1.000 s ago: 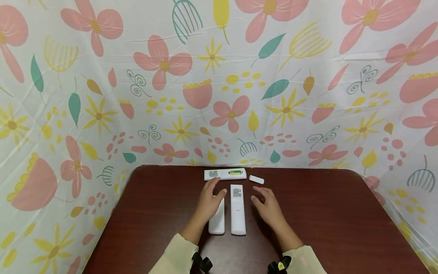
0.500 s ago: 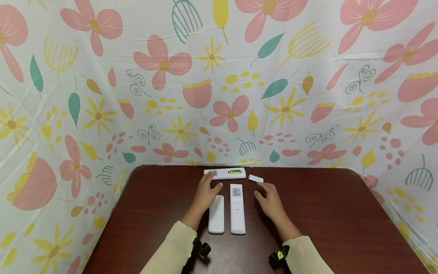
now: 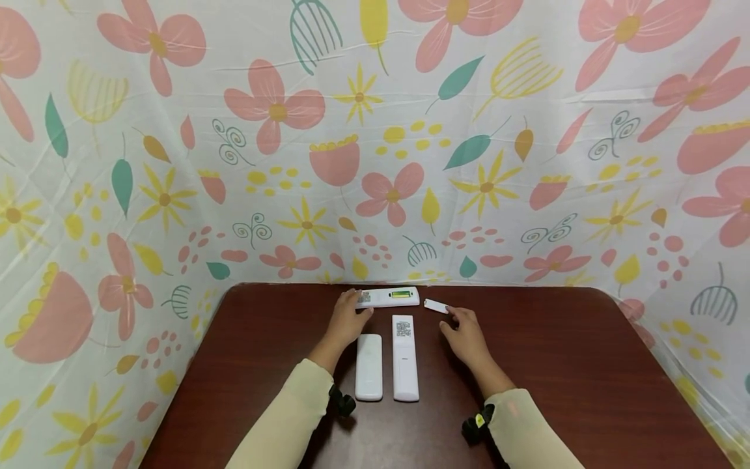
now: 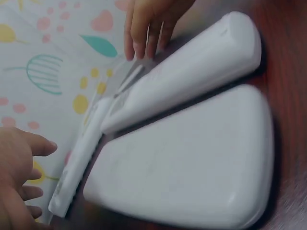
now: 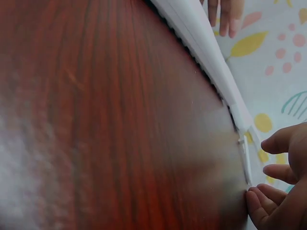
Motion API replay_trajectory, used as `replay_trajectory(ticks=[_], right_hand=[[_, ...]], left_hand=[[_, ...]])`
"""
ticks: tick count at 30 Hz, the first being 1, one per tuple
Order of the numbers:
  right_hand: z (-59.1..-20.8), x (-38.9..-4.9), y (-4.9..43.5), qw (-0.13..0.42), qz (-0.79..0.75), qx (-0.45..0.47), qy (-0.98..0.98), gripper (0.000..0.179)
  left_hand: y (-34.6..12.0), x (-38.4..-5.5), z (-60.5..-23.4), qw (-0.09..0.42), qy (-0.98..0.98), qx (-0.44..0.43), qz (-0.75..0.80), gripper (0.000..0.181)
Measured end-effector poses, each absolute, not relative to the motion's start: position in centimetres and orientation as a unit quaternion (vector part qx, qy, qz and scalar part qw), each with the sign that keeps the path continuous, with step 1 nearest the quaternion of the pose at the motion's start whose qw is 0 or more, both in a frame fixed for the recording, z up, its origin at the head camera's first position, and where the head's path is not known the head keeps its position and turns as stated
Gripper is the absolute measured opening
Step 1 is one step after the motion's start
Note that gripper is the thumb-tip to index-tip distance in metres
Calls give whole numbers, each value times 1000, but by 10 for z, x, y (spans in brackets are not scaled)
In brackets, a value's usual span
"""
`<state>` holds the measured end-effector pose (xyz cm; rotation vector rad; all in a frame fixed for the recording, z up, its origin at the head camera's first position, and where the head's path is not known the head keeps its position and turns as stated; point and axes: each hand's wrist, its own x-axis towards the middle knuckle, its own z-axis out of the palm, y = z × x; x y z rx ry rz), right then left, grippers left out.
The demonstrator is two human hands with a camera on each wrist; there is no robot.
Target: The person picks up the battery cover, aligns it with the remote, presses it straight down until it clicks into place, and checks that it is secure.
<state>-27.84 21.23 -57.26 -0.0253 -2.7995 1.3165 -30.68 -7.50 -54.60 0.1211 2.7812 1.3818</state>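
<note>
At the back of the table lies a white remote control (image 3: 387,298), its battery compartment uncovered and a green battery (image 3: 402,294) showing inside. My left hand (image 3: 344,322) reaches the remote's left end; in the left wrist view its thumb and fingers are spread beside that end. A small white battery cover (image 3: 435,306) lies to the right of the remote. Fingertips of my right hand (image 3: 467,333) are right at the cover's right end, with the thumb held apart from it. In the right wrist view, the cover (image 5: 247,162) appears edge-on beside these fingers.
Two more white objects lie lengthwise nearer me: a long remote control (image 3: 405,365) with a printed code, back side up, and a shorter rounded one (image 3: 369,371) to its left. A flower-patterned cloth (image 3: 387,130) hangs behind the dark wooden table (image 3: 556,365).
My left hand has moved forward and left to the back remote's end, uncovering the shorter white object. The right hand has come forward to the battery cover.
</note>
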Motion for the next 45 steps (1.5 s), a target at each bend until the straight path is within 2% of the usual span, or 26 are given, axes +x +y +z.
replay_trajectory(ticks=[18, 30, 39, 45], right_hand=[[-566, -299, 208, -5, 321, -23, -947, 63], [-561, -306, 206, -22, 282, -13, -959, 58], [-562, -309, 206, -15, 259, -10, -966, 52], [-565, -311, 206, -5, 247, -14, -969, 47]], left_hand=[[-68, -329, -555, 24, 941, 62, 331, 62], [-69, -334, -556, 16, 955, 16, 296, 64], [-77, -340, -556, 29, 975, 39, 217, 68], [-80, -343, -555, 25, 972, 44, 228, 64]])
